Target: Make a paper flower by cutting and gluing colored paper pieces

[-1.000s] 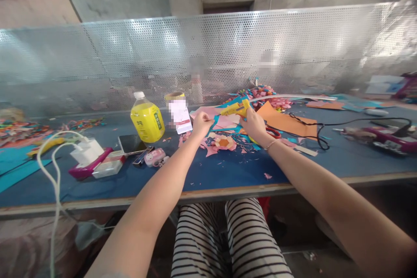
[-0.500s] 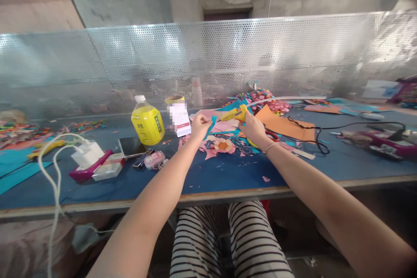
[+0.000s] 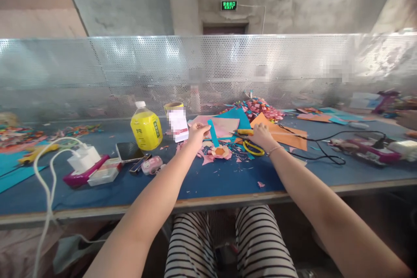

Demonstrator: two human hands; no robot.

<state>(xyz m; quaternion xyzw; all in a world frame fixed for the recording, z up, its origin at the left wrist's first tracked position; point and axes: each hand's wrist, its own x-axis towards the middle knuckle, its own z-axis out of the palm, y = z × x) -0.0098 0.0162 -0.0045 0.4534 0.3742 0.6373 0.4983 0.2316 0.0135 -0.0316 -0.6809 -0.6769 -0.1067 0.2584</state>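
My left hand (image 3: 198, 134) is closed in a pinch on a blue paper strip (image 3: 213, 134), which hangs down from the fingertips. Lower and to the right, my right hand (image 3: 263, 135) is closed around a yellow glue gun (image 3: 245, 131), held low at the tabletop with its nozzle to the left. Just beneath it are scissors with yellow handles (image 3: 254, 149). A pink paper flower with an orange centre (image 3: 220, 152) lies on the blue table below the strip, among small scraps. Part of the glue gun is hidden behind my right hand.
A yellow-filled bottle (image 3: 146, 130), a phone (image 3: 129, 152) and a purple power strip (image 3: 73, 179) with a white charger stand to the left. Orange paper (image 3: 289, 137) and a black cord (image 3: 321, 140) lie right. Behind rises a perforated metal screen (image 3: 146, 69).
My right hand has lowered the glue gun from beside the blue strip to the tabletop, moving right. The strip now hangs freely from my left hand. The head view has tilted up slightly.
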